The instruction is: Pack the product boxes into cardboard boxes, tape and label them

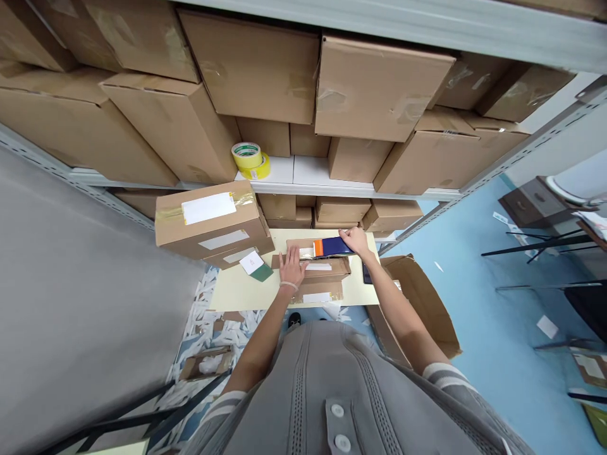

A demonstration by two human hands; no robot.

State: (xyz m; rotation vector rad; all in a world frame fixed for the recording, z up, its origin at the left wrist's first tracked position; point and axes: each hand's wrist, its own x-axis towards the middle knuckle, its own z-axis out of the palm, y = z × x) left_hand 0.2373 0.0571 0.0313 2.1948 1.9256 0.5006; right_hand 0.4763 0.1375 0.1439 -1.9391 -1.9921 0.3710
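Note:
On the pale yellow tabletop a brown cardboard box with white labels lies in front of me. My left hand rests flat on its left part, fingers stretched. A dark blue tape dispenser with an orange front end lies along the box's far side, and my right hand is closed round its right end. Shiny tape shows just left of the orange end. A small white and green card or pad lies to the left of the box.
Stacked labelled boxes stand at the table's left. Yellow tape rolls sit on the shelf ahead, among many cartons. An open large carton stands on the floor at right; paper scraps litter the floor at left.

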